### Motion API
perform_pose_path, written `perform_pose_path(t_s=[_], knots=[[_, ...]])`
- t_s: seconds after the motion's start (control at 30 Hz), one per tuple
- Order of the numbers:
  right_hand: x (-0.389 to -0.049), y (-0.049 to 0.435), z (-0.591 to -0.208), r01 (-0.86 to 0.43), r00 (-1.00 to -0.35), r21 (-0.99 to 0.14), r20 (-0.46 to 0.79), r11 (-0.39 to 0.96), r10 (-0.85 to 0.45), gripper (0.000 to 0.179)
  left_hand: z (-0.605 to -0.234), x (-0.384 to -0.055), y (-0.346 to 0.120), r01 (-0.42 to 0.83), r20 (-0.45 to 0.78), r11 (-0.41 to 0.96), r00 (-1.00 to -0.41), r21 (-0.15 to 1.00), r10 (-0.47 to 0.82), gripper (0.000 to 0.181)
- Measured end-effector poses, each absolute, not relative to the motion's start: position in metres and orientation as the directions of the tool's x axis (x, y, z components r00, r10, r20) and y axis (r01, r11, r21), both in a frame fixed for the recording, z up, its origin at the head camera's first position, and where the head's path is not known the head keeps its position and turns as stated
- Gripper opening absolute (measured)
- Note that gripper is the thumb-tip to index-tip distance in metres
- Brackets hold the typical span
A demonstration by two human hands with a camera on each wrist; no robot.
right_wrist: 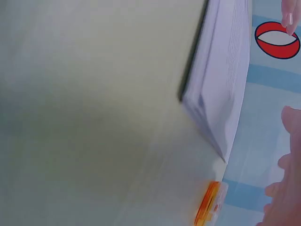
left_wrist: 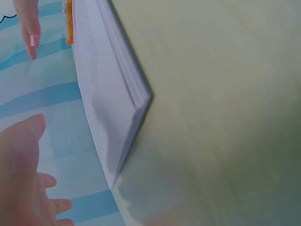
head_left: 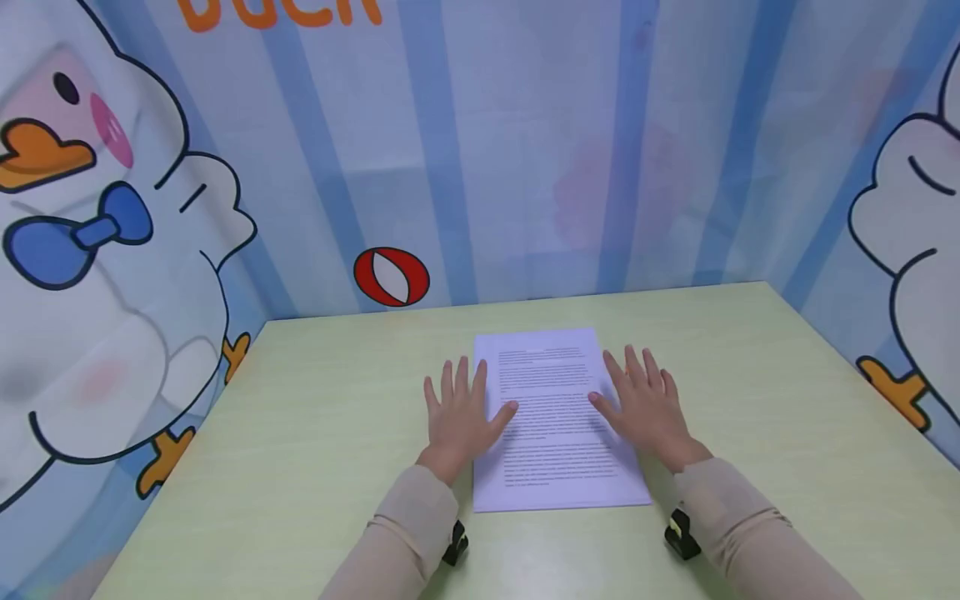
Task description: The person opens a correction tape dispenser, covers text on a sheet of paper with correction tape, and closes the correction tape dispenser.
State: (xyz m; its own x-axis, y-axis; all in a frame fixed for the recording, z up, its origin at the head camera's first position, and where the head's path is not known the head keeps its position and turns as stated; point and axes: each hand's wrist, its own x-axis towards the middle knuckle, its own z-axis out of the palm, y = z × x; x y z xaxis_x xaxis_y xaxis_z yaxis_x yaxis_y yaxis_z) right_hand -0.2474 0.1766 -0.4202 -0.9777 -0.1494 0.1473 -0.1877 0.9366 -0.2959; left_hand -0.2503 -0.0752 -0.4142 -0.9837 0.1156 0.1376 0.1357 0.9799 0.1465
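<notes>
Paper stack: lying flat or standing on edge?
Flat: the paper stack lies on the table, its printed side facing up in the head view.

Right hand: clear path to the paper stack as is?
Likely yes: the right hand hangs with fingers spread by the right edge of the paper stack, with nothing visible between them.

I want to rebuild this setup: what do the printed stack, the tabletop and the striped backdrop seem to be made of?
Printed stack: matte, pale paper; layered edges show in the wrist views.
Tabletop: faintly streaked with a soft sheen, perhaps wood-look laminate.
Striped backdrop: probably matte printed fabric, judging by its soft creases, though thin vinyl is possible.
</notes>
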Motion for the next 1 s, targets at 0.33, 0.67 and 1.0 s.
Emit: perform_pose_path(t_s=[0.33, 0.67, 1.0], knots=[[-0.258, 0.197, -0.421, -0.052, -0.999, -0.359, 0.016, 0.932, -0.049, 0.076, -0.407, -0.247, -0.077, 0.158, 0.250, 0.973, -0.961, 0.168, 0.113, 0.057], [-0.271, 0.210, -0.424, 0.087, -0.995, -0.381, -0.080, 0.920, 0.061, 0.074, -0.404, -0.247, -0.075, 0.203, 0.314, 0.946, -0.942, 0.252, 0.119, 0.040], [-0.273, 0.210, -0.427, 0.048, -0.999, -0.403, -0.030, 0.914, 0.039, 0.058, -0.405, -0.247, -0.075, 0.216, 0.286, 0.932, -0.949, 0.291, 0.130, 0.031]])
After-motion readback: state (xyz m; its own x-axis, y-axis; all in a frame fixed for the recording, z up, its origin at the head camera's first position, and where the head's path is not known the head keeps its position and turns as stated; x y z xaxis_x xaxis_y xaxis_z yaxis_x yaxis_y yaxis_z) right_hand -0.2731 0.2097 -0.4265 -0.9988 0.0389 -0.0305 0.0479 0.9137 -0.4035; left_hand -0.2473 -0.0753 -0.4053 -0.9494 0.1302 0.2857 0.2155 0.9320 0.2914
